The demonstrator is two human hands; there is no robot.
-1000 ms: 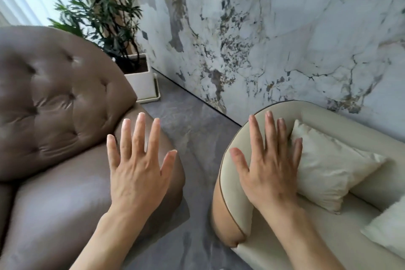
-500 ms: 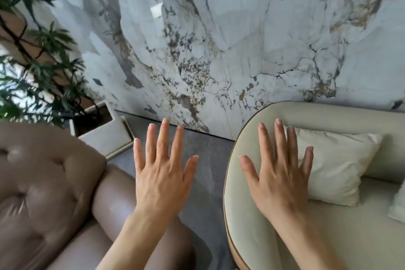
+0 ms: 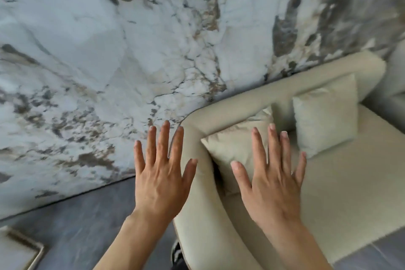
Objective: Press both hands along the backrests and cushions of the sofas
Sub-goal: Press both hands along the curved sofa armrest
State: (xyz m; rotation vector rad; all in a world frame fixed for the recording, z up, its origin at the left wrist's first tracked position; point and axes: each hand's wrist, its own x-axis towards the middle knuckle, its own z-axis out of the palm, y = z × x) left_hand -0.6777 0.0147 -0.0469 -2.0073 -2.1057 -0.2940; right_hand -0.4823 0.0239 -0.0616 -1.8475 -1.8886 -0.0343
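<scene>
A cream sofa [image 3: 341, 193] with a curved backrest [image 3: 252, 101] stands against the marble wall. Two cream cushions lie on it: a near cushion [image 3: 232, 149] at the sofa's left corner and a far cushion [image 3: 326, 114] leaning on the backrest. My left hand [image 3: 162, 173] is held flat with fingers spread, over the sofa's rounded left arm [image 3: 199, 226] and the floor beside it. My right hand [image 3: 274, 182], also flat and spread, hovers above the near cushion and the seat. Neither hand holds anything, and I cannot tell whether either touches the sofa.
A marble wall [image 3: 131, 50] fills the upper view behind the sofa. Grey floor [image 3: 76, 226] runs left of the sofa. The corner of a white planter box [image 3: 19, 250] shows at the bottom left. A dark shoe [image 3: 176, 252] peeks out under the sofa arm.
The view has swung right: the brown tufted sofa and the plant have left the frame. Both hands now sit over the cream sofa, the right one over the near cushion.
</scene>
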